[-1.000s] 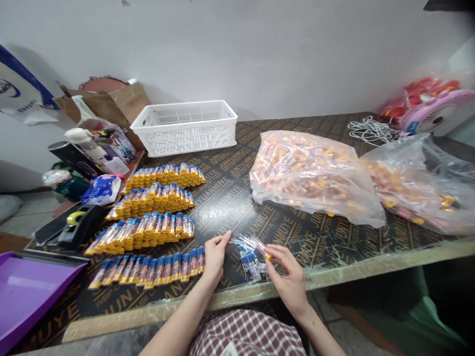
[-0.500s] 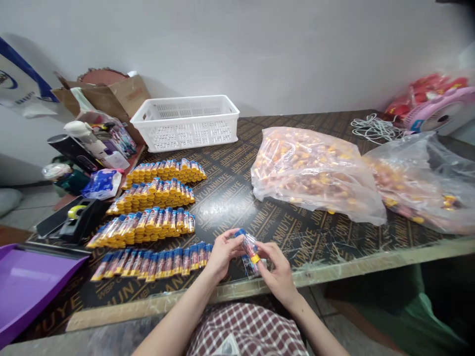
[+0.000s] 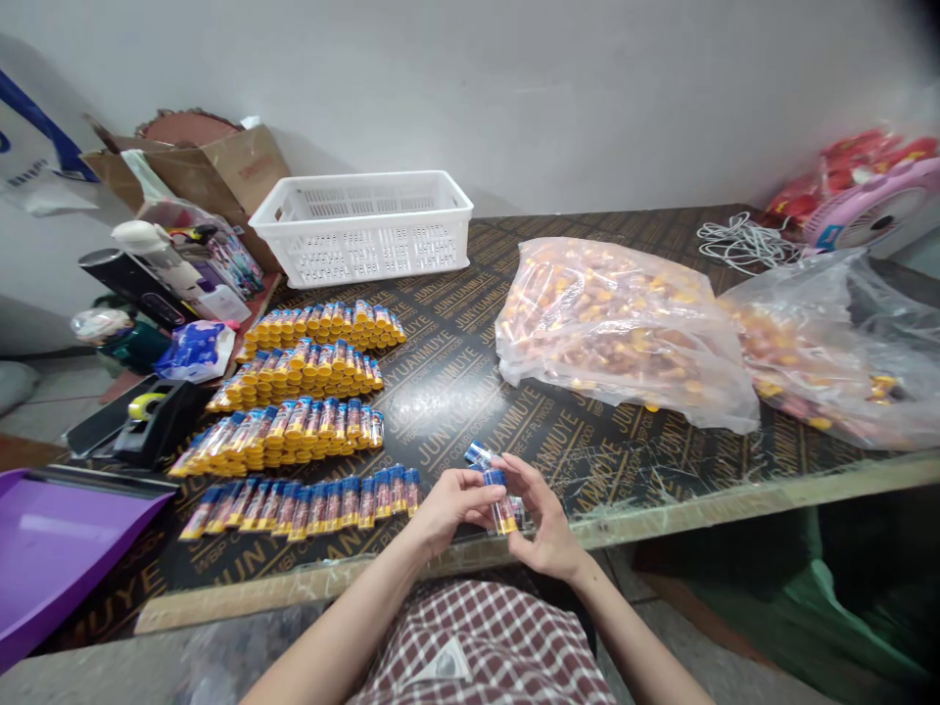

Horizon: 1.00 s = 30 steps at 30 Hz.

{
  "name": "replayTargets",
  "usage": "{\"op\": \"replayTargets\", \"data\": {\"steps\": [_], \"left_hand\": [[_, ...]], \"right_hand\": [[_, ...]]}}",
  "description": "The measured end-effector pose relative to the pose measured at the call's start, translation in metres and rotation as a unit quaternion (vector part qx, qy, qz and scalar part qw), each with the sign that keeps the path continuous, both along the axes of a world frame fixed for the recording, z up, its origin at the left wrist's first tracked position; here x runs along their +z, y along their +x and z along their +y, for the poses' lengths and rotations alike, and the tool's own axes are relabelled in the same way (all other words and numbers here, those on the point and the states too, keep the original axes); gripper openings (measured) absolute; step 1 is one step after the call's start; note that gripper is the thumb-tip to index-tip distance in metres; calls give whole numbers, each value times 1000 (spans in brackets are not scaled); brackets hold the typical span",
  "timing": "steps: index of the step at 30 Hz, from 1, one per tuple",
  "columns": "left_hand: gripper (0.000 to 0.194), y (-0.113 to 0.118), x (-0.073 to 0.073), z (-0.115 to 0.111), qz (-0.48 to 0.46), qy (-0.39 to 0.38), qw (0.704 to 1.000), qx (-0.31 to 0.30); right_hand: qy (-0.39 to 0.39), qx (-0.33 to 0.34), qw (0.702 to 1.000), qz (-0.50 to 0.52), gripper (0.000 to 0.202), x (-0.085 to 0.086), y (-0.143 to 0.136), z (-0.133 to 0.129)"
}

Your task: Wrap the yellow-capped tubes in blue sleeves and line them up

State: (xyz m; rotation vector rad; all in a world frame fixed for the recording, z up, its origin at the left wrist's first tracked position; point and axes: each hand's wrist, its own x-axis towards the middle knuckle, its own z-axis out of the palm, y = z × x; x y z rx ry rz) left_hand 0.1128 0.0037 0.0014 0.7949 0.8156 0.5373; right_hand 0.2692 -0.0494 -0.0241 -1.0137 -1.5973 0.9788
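Observation:
A small clear tube (image 3: 502, 509) with a blue cap and a yellow lower end is held over the table's front edge. My left hand (image 3: 449, 507) pinches it near the blue cap. My right hand (image 3: 544, 524) curls around its other side, thumb by the yellow end and fingers behind. Just beyond my fingers, a blue-and-clear piece (image 3: 479, 453) shows, partly hidden; I cannot tell whether it is a wrapper or another tube. To the left, a single row of similar tubes (image 3: 315, 507) lies side by side, and stacked rows of tubes (image 3: 283, 431) lie behind it.
A white plastic basket (image 3: 374, 250) stands by the wall. Big translucent bags (image 3: 624, 333) of yellow-ended pieces cover the right side. A tape dispenser (image 3: 151, 426), a purple dustpan (image 3: 66, 558) and bottles (image 3: 147, 279) are at left. A pink fan (image 3: 867, 211) and white cord (image 3: 745, 243) are far right.
The tube has turned from slanted to nearly upright in my view and come slightly nearer to me. A blue-and-clear piece now shows behind it. My head view has shifted a little.

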Motion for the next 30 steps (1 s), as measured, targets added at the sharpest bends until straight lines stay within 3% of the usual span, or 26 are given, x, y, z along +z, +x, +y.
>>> {"op": "replayTargets", "data": {"steps": [18, 20, 22, 23, 24, 26, 28, 30], "left_hand": [[32, 1, 0, -4, 10, -8, 1000, 21], [33, 0, -3, -2, 36, 10, 999, 25], [31, -6, -7, 2, 127, 76, 988, 44], [29, -12, -9, 4, 206, 135, 968, 57], [27, -18, -11, 7, 298, 208, 929, 67], [25, -31, -15, 13, 477, 351, 804, 63], [25, -43, -19, 16, 589, 431, 683, 29], [24, -50, -22, 16, 643, 458, 613, 7]], "right_hand": [[5, -8, 999, 52, 83, 0, -7, 0], [-2, 3, 1000, 29, 84, 0, -6, 0], [-3, 11, 1000, -14, 87, 0, -1, 4], [0, 6, 999, -41, 88, -1, 3, 7], [6, -11, 997, -73, 88, -3, 9, 13], [17, -81, 983, -165, 78, -10, 26, 29], [18, -179, 940, -290, 58, -20, 49, 50], [9, -254, 886, -388, 38, -29, 74, 74]]}}
